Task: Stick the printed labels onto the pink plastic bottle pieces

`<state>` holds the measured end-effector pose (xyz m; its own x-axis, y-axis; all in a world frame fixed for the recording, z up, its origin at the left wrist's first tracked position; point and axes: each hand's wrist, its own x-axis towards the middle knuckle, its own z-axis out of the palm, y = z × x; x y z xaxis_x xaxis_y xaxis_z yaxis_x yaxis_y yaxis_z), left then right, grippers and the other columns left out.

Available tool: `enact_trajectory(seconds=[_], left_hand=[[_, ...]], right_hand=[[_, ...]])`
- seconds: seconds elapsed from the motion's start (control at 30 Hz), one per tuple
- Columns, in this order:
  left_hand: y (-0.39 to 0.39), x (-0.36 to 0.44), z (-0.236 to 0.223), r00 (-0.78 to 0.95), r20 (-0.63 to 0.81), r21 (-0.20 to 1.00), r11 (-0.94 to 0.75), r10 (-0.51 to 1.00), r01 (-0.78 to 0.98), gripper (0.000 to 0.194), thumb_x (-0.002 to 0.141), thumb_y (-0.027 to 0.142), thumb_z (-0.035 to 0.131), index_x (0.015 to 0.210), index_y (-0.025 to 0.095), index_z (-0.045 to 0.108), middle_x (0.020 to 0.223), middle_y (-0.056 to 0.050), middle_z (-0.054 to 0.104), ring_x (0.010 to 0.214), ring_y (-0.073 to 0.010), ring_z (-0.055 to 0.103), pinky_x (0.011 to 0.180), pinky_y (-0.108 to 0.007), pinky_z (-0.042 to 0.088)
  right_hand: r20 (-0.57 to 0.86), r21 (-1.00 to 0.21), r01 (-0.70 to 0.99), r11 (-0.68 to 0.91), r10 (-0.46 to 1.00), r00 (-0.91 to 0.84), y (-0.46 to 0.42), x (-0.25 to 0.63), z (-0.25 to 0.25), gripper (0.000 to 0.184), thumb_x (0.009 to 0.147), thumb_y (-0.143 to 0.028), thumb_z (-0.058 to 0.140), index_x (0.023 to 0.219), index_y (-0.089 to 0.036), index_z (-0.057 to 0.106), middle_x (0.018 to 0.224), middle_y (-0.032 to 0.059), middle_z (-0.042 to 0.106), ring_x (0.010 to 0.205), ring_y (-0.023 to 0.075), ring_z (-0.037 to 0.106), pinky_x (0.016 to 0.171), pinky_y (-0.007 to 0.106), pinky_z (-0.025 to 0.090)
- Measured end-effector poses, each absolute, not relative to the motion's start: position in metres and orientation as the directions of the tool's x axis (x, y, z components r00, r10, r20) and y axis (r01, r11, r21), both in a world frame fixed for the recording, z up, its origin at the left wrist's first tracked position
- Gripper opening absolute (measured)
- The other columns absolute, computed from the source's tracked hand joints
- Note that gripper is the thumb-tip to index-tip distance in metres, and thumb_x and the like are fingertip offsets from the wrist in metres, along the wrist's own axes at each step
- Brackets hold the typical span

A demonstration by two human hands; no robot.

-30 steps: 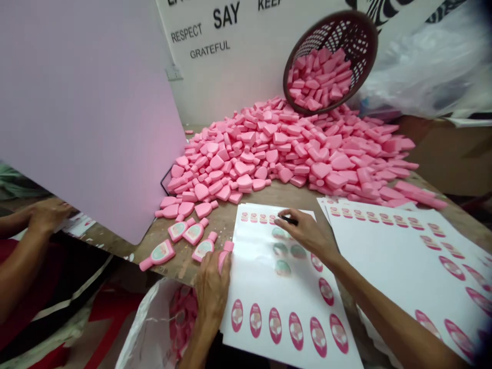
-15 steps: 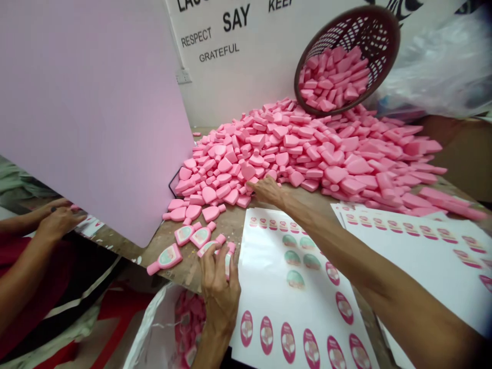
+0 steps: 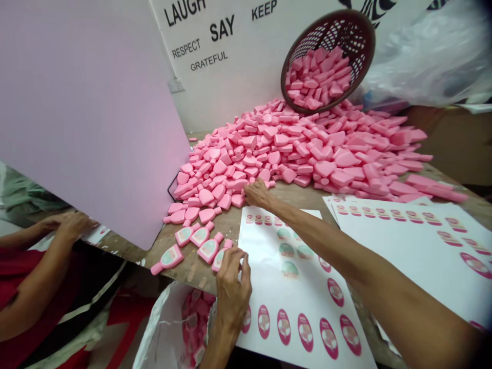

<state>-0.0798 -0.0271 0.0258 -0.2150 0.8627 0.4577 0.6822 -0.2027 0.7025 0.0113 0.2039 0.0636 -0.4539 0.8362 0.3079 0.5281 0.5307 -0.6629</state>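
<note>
Reaching over the sticker sheet (image 3: 265, 279) with my right hand (image 3: 258, 195), fingers bent in at the near edge of the pink bottle pile (image 3: 277, 141); can't tell how far open, or if they grip one. Left hand (image 3: 233, 281) at the sheet's left edge, fingers curled, part open, beside a labelled bottle (image 3: 220, 258); contact unclear. More labelled bottles (image 3: 208, 249) lie left on the surface (image 3: 188, 271). Basket (image 3: 367, 56) tipped behind, bottles inside.
</note>
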Motion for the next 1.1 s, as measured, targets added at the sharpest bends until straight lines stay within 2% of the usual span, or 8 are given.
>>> enact_trajectory(seconds=[0.13, 0.27, 0.37, 0.43, 0.53, 0.63, 0.97, 1.1], left_hand=[[-0.021, -0.075, 0.027, -0.262, 0.380, 0.770, -0.146, 0.887, 0.620, 0.017, 0.089, 0.025, 0.049, 0.101, 0.018, 0.059, 0.106, -0.011, 0.059, 0.098, -0.0222, 0.058, 0.081, -0.035, 0.047], [-0.012, -0.051, 0.032, -0.238, 0.255, 0.897, -0.137, 0.937, 0.420, 0.047, 0.081, 0.035, 0.061, 0.124, 0.019, 0.049, 0.126, -0.013, 0.053, 0.119, -0.0257, 0.048, 0.098, -0.040, 0.039], [-0.016, -0.040, 0.033, -0.197, 0.116, 0.968, -0.067, 0.974, 0.241, 0.032, 0.088, 0.036, 0.051, 0.115, 0.020, 0.055, 0.107, -0.008, 0.063, 0.103, -0.0213, 0.058, 0.090, -0.034, 0.044], [-0.023, -0.041, 0.030, -0.196, 0.002, 0.990, 0.025, 0.981, 0.137, 0.028, 0.088, 0.039, 0.050, 0.105, 0.019, 0.059, 0.090, -0.005, 0.065, 0.083, -0.0185, 0.062, 0.077, -0.030, 0.049], [-0.035, -0.046, 0.023, -0.130, -0.180, 0.984, 0.178, 0.975, -0.029, 0.031, 0.083, 0.044, 0.057, 0.097, 0.016, 0.060, 0.071, -0.001, 0.061, 0.066, -0.0159, 0.061, 0.066, -0.028, 0.052], [-0.040, -0.043, 0.018, -0.084, -0.261, 0.962, 0.252, 0.962, -0.101, 0.034, 0.080, 0.046, 0.060, 0.096, 0.016, 0.060, 0.073, -0.001, 0.060, 0.064, -0.0149, 0.061, 0.062, -0.029, 0.055], [-0.027, -0.020, -0.002, -0.084, -0.208, 0.978, 0.207, 0.975, -0.015, 0.034, 0.085, 0.047, 0.052, 0.101, 0.017, 0.053, 0.072, -0.003, 0.063, 0.063, -0.0184, 0.068, 0.057, -0.029, 0.056], [-0.029, -0.020, -0.007, -0.084, -0.215, 0.977, 0.215, 0.973, -0.002, 0.035, 0.087, 0.048, 0.049, 0.101, 0.017, 0.052, 0.070, -0.003, 0.065, 0.064, -0.0196, 0.069, 0.057, -0.029, 0.055]], right_hand=[[0.226, -0.627, 0.668, 0.401, 0.914, -0.337, 0.173, 0.034, 0.066, 0.034, 0.083, -0.041, 0.061, 0.098, -0.010, 0.061, 0.096, 0.0080, 0.064, 0.090, 0.0220, 0.060, 0.078, 0.038, 0.048], [0.090, -0.718, 0.636, 0.284, 0.943, -0.319, 0.107, 0.056, 0.060, 0.034, 0.075, -0.050, 0.063, 0.079, -0.016, 0.058, 0.070, 0.0019, 0.062, 0.069, 0.0170, 0.058, 0.060, 0.027, 0.042], [-0.043, -0.872, 0.463, 0.159, 0.918, -0.395, 0.057, 0.077, 0.052, 0.034, 0.080, -0.052, 0.055, 0.082, -0.018, 0.055, 0.069, -0.0011, 0.060, 0.061, 0.0125, 0.054, 0.051, 0.023, 0.037], [-0.038, -0.890, 0.436, 0.136, 0.929, -0.369, 0.033, 0.096, 0.044, 0.032, 0.086, -0.050, 0.047, 0.092, -0.019, 0.054, 0.072, -0.0013, 0.061, 0.058, 0.0119, 0.053, 0.051, 0.023, 0.037], [0.057, -0.793, 0.587, 0.166, 0.978, -0.199, 0.012, 0.125, 0.022, 0.026, 0.092, -0.044, 0.039, 0.093, -0.021, 0.052, 0.074, -0.0007, 0.063, 0.057, 0.0135, 0.054, 0.057, 0.027, 0.038], [0.182, -0.608, 0.754, 0.251, 0.967, -0.176, 0.002, 0.141, -0.001, 0.020, 0.092, -0.037, 0.042, 0.086, -0.022, 0.053, 0.076, 0.0012, 0.064, 0.067, 0.0165, 0.058, 0.069, 0.031, 0.038], [0.382, -0.209, 0.886, 0.415, 0.868, -0.317, 0.013, 0.138, -0.011, 0.018, 0.092, -0.027, 0.045, 0.084, -0.018, 0.058, 0.078, 0.0051, 0.065, 0.078, 0.0193, 0.057, 0.073, 0.033, 0.030], [0.373, -0.198, 0.889, 0.413, 0.870, -0.322, 0.014, 0.139, -0.013, 0.018, 0.092, -0.026, 0.045, 0.081, -0.018, 0.058, 0.074, 0.0039, 0.063, 0.075, 0.0185, 0.055, 0.074, 0.033, 0.029]])
